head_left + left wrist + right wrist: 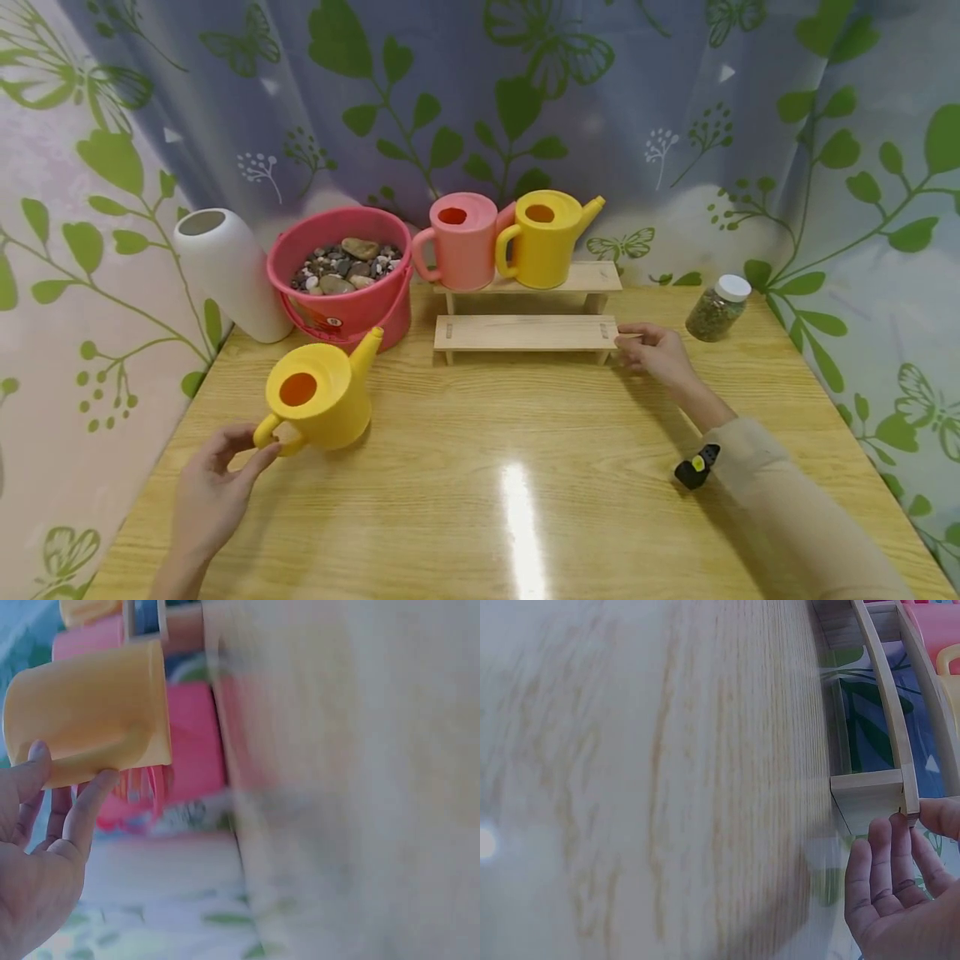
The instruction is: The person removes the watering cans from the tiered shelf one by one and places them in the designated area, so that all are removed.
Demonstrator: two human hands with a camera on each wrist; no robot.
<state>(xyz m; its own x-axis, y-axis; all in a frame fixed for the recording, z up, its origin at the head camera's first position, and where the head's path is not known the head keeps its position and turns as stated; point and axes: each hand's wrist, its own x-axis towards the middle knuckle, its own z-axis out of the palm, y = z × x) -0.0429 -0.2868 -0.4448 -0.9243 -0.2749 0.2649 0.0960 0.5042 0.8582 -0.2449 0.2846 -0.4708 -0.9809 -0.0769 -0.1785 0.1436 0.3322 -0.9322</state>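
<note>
My left hand (pixel 217 479) grips the handle of a yellow watering can (pixel 330 400), thumb and fingers on either side of it. The can is upright close over the table at the left, its spout pointing away to the right. In the left wrist view the can's handle (pixel 101 759) lies between thumb and fingers. With my right hand (pixel 660 358) I hold the right end of the lower step of a two-step wooden stand (pixel 525 332). The right wrist view has the thumb and fingertips at the corner of that step (pixel 909 802).
On the upper step stand a pink watering can (pixel 465 250) and another yellow watering can (pixel 545 250). Left of them are a pink bucket (pixel 360 308) of stones and a white vase (pixel 232 275). A white-lidded jar (pixel 717 310) stands at right. Patterned cloth (pixel 450 100) hangs behind.
</note>
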